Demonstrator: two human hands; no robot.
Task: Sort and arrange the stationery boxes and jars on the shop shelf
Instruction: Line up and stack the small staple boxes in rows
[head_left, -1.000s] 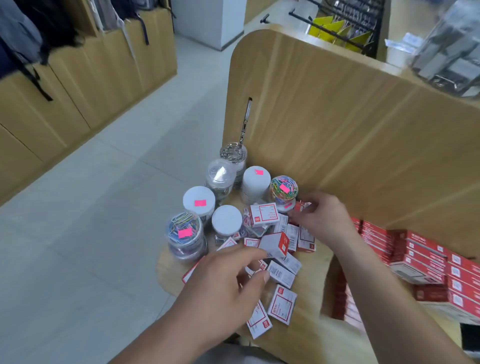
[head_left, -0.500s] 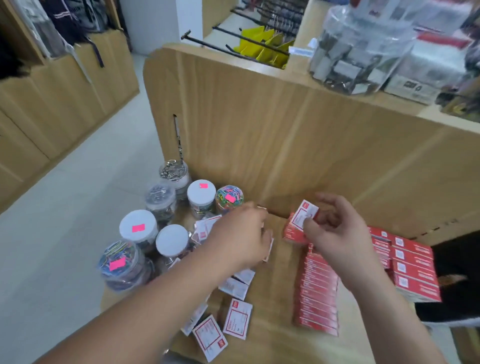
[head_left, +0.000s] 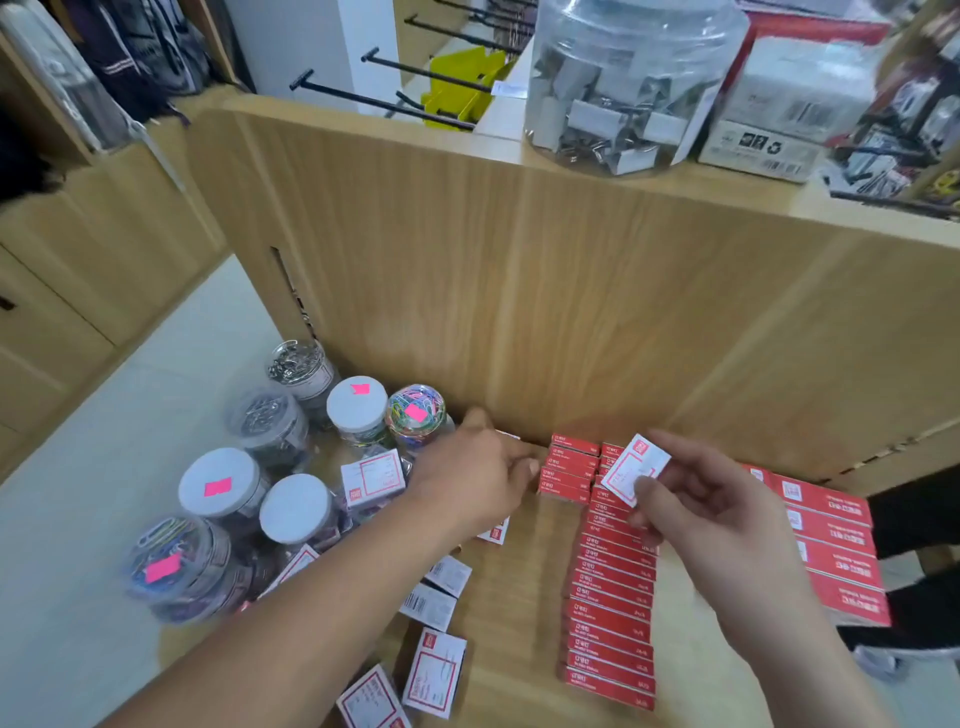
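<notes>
Head view: jar (head_left: 411, 442) holds colored clips (head_left: 432, 403), seemingly.

Illumination: bright, even and diffuse, from above. Shadows: soft and faint on the wooden shelf (head_left: 519, 597). Glare: pale highlights on the large clear jar (head_left: 631, 83). Wide-angle distortion bows the wooden back panel (head_left: 519, 312) toward the frame edges. Motion blur smears the lower-left paper-clip jar (head_left: 174, 566). Print on the red boxes (head_left: 610, 597) and the white-faced box (head_left: 636, 467) is soft.

Right hand (head_left: 711, 512) pinches small white box (head_left: 635, 466) above red box row (head_left: 613, 587); left hand (head_left: 472, 480) beside jars (head_left: 291, 467).
</notes>
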